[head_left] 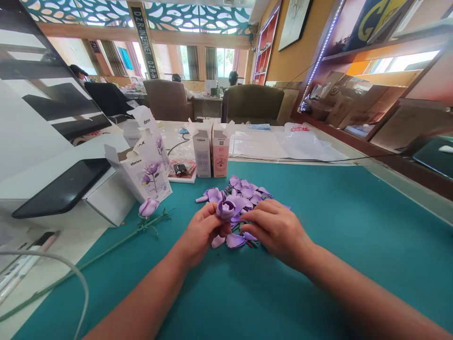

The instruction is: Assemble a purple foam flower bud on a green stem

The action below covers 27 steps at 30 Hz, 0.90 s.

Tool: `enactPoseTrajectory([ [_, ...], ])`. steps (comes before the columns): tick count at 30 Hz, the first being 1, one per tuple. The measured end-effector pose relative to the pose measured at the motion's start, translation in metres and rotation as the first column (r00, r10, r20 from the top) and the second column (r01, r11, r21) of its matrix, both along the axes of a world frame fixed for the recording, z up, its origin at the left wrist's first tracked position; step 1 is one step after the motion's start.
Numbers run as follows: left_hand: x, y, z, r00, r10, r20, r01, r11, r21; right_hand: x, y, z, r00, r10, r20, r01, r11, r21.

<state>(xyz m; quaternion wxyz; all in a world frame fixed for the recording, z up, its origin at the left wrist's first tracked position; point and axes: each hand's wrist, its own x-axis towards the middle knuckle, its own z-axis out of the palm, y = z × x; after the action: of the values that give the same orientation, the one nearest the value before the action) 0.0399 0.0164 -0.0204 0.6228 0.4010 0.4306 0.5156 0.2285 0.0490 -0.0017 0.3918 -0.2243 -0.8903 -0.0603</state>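
A partly built purple toy rose bloom (225,208) is held up between the thumb and fingers of my left hand (202,232). On its right side, my right hand (279,227) pinches a light purple petal (239,217) that touches or nearly touches the bloom; the fingertips partly hide the contact. Beneath and behind both hands spreads a heap of loose purple petals (247,190) mixed with dark green pieces. To the left lies a finished-looking purple rose (148,207) with a long green stem (106,251) across the mat.
Open white rose boxes (145,177) stand at the left beside a black tablet-like device (65,186). Two small cartons, one grey (203,156) and one pink (221,158), stand behind the heap on the green mat (347,245). A grey cable (83,278) curves at lower left. Pens lie nearby.
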Motion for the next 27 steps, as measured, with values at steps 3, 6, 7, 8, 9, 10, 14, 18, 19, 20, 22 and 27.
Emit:
enactPoseTrajectory([
  [3, 0.001, 0.001, -0.002, 0.995, 0.004, -0.097, -0.002, 1.000, 0.022, 0.005, -0.001, 0.010, 0.999, -0.043, -0.019, 0.042, 0.997, -0.060],
  [6, 0.004, 0.001, -0.003, 0.985, -0.026, -0.171, 0.035, 0.998, 0.050, 0.004, -0.005, 0.014, 0.999, -0.043, -0.010, 0.042, 0.998, -0.046],
  [7, 0.005, 0.000, -0.003, 0.982, -0.036, -0.185, 0.047, 0.997, 0.058, 0.002, -0.006, 0.014, 0.999, -0.031, 0.016, 0.032, 0.999, -0.036],
  [8, 0.006, 0.000, -0.003, 0.979, -0.047, -0.199, 0.061, 0.996, 0.065, 0.000, -0.007, 0.013, 0.999, -0.021, 0.049, 0.022, 0.999, -0.032],
  [9, 0.007, -0.001, -0.003, 0.976, -0.057, -0.212, 0.074, 0.995, 0.072, -0.001, -0.008, 0.011, 0.997, -0.010, 0.081, 0.012, 0.999, -0.030],
  [10, 0.008, -0.002, -0.003, 0.970, -0.071, -0.231, 0.091, 0.993, 0.080, -0.002, -0.008, 0.009, 0.995, 0.004, 0.100, 0.000, 0.999, -0.032],
  [14, 0.007, -0.005, -0.002, 0.942, -0.128, -0.311, 0.169, 0.980, 0.109, 0.001, -0.005, 0.007, 0.996, 0.069, 0.059, -0.058, 0.985, -0.161],
  [18, 0.005, -0.007, 0.002, 0.917, -0.117, -0.381, 0.183, 0.973, 0.142, 0.009, -0.001, 0.013, 0.998, 0.052, -0.034, -0.061, 0.921, -0.384],
  [19, 0.004, -0.007, 0.003, 0.909, -0.114, -0.401, 0.187, 0.971, 0.150, 0.011, 0.000, 0.015, 0.998, 0.046, -0.050, -0.063, 0.905, -0.420],
  [20, 0.004, -0.008, 0.004, 0.901, -0.110, -0.419, 0.191, 0.969, 0.156, 0.012, 0.001, 0.017, 0.997, 0.040, -0.061, -0.063, 0.892, -0.447],
  [22, 0.004, -0.008, 0.005, 0.887, -0.098, -0.452, 0.192, 0.967, 0.167, 0.013, 0.001, 0.019, 0.997, 0.027, -0.070, -0.057, 0.877, -0.477],
  [27, 0.002, -0.006, -0.001, 0.825, -0.030, -0.564, 0.176, 0.963, 0.206, 0.011, 0.003, 0.016, 0.999, 0.010, -0.042, -0.030, 0.861, -0.508],
])
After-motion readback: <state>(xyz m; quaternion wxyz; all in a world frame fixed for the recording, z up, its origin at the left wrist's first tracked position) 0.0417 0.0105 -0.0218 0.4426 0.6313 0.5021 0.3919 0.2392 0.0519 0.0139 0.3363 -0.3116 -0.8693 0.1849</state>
